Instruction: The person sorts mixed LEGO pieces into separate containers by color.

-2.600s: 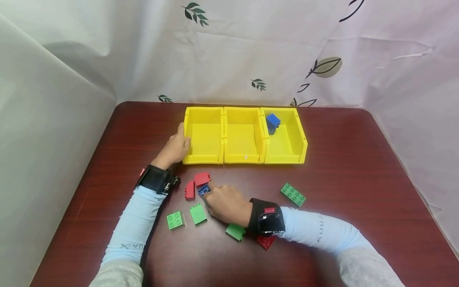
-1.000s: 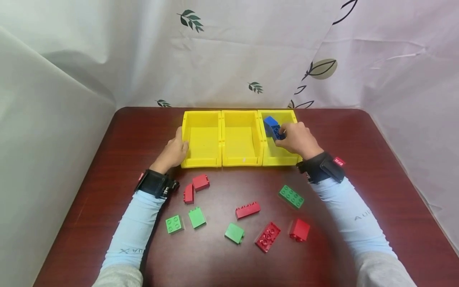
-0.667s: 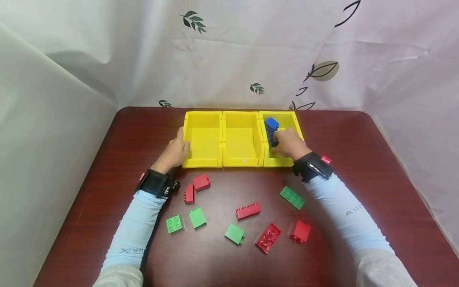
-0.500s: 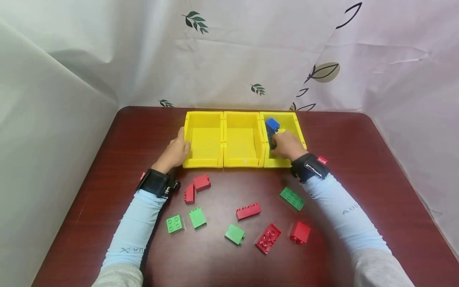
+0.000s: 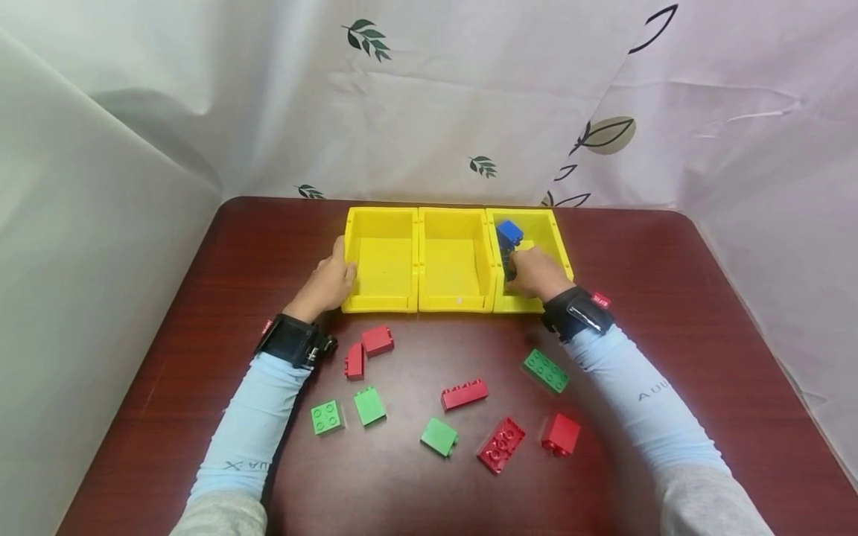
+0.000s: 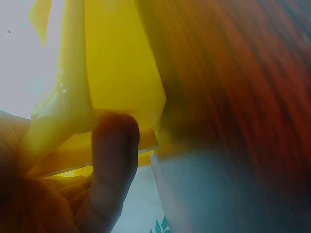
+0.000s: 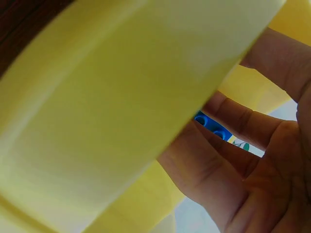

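Three yellow bins (image 5: 383, 304) stand joined side by side on the table. My left hand (image 5: 328, 279) grips the left wall of the leftmost bin; in the left wrist view its thumb (image 6: 116, 155) lies along the yellow wall. My right hand (image 5: 538, 273) reaches down into the rightmost bin, its fingers curled round a dark blue toy brick (image 5: 507, 260) against that bin's left wall. Behind it in the bin sits another blue toy brick (image 5: 510, 231). From the right wrist, blue studs (image 7: 209, 124) show between the fingers, and the bin's wall hides their tips.
Red toy bricks (image 5: 465, 394) and green toy bricks (image 5: 439, 437) lie scattered in front of the bins. A green eight-stud brick (image 5: 546, 371) is near the right forearm. White patterned cloth (image 5: 429, 112) hangs behind the dark red table (image 5: 637, 253).
My right hand has carried the blue brick from beside the red bricks to the rightmost bin and lowered it inside. My left hand stays on the leftmost bin.
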A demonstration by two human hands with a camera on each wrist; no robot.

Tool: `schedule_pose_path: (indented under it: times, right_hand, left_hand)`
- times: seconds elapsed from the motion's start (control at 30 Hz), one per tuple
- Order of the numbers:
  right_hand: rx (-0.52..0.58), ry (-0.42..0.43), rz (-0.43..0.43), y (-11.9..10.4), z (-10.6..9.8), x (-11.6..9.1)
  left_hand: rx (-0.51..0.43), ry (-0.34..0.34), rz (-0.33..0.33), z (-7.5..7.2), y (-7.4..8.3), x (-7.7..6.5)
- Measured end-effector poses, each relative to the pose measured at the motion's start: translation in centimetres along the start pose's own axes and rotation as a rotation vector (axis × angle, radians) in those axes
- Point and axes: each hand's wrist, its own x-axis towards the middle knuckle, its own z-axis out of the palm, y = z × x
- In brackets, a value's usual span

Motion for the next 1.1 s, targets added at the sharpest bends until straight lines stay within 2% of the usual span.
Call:
schedule_pose_path:
  times: [0.3, 0.63, 0.77, 0.93, 1.1]
  right_hand:
    - [0.012, -0.009, 0.019, 0.1, 0.0, -0.2]
    - [0.044, 0.038, -0.019, 0.9, -0.5, -0.9]
    - [0.066, 0.073, -0.016, 1.0, -1.5, -2.1]
    - [0.124, 0.124, -0.010, 0.6, -2.9, -4.7]
    - [0.140, 0.189, -0.081, 0.0, -3.5, -7.5]
  left_hand:
    - [-0.015, 0.005, 0.033, 0.1, 0.0, 0.2]
    - [-0.007, -0.004, 0.016, 0.1, 0.0, 0.2]
    - [-0.004, -0.005, 0.009, 0.1, 0.0, 0.3]
    - [-0.006, 0.002, 0.021, 0.2, -0.1, 0.3]
    - [-0.013, 0.005, 0.022, 0.3, 0.0, 0.4]
